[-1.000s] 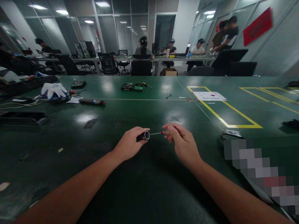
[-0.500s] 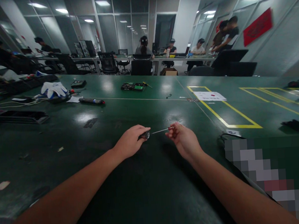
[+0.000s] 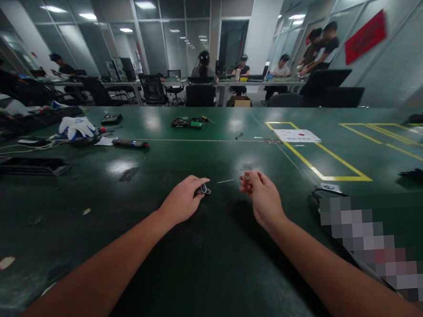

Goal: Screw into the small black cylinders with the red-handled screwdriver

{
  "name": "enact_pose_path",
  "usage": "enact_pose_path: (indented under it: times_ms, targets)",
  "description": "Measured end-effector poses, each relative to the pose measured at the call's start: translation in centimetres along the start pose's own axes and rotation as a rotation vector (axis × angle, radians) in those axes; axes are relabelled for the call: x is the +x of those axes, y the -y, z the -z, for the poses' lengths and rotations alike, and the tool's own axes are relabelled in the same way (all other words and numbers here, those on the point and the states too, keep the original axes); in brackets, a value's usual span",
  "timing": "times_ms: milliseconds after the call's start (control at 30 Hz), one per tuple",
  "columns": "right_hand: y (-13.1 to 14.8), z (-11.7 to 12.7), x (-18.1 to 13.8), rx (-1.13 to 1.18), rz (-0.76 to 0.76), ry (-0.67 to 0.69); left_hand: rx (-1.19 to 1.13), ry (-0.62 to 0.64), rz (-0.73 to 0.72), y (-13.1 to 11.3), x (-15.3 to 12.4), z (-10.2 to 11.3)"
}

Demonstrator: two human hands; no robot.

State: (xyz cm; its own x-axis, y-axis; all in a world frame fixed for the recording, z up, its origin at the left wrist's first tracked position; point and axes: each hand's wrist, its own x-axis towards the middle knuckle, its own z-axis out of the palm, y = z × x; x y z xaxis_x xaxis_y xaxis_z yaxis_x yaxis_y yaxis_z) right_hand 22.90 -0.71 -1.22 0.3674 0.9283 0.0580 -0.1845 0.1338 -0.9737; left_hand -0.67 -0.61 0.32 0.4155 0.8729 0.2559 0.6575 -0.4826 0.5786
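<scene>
Gripping a dark cylindrical tube [image 3: 203,189] with a silvery ring end over the green tabletop [image 3: 189,270], the left hand [image 3: 180,202] is closed on it; a small round grey piece [image 3: 208,191] now shows beside the ring. The right hand [image 3: 265,199], clamped on a thin red-handled metal screwdriver [image 3: 230,180], has drawn its tip clear. Farther off, white-and-blue gloves [image 3: 76,127] lie unmoved.
</scene>
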Motion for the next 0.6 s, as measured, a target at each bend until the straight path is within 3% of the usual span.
enact_pose_path:
  times_ms: [300,467,600]
  targets:
    - [0.5,-0.5,-0.8,-0.102,0.037,0.146,0.194,0.087,-0.003,-0.1,0.2,-1.1]
    - [0.2,-0.6,-1.2,-0.125,-0.019,0.205,0.425,0.065,0.008,-0.4,0.4,-2.2]
    - [0.0,-0.6,-1.3,-0.125,-0.023,0.21,0.459,0.055,-0.002,-0.1,0.7,-2.4]
